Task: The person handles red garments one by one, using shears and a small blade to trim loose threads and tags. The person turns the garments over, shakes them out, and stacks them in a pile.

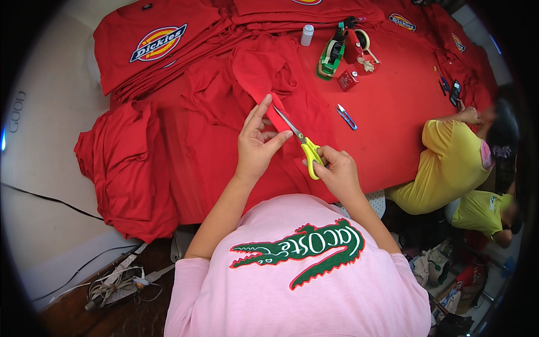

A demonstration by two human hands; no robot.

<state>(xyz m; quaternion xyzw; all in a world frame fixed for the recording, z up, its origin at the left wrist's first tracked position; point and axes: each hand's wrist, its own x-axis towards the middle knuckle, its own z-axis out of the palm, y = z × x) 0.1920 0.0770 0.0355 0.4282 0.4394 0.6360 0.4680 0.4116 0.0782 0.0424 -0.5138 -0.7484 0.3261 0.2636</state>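
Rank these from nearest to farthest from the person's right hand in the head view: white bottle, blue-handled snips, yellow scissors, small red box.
1. Yellow scissors: held in the right hand.
2. Blue-handled snips: lying just beyond the hand.
3. Small red box: farther out, past the snips.
4. White bottle: farthest, beyond the box and to its left.

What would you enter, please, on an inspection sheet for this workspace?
Surface: red table, partly covered by red garments.
Job's things: red cloth; yellow-handled scissors, blades at the cloth.
Clutter: blue-handled snips, white bottle, green tape dispenser, small red box.
Hands: left hand touching the cloth; right hand gripping the scissors.
Cables: tangled cables at lower left, off the table; black cable above them.
Surroundings: person in yellow and person in yellow-green, both at right.
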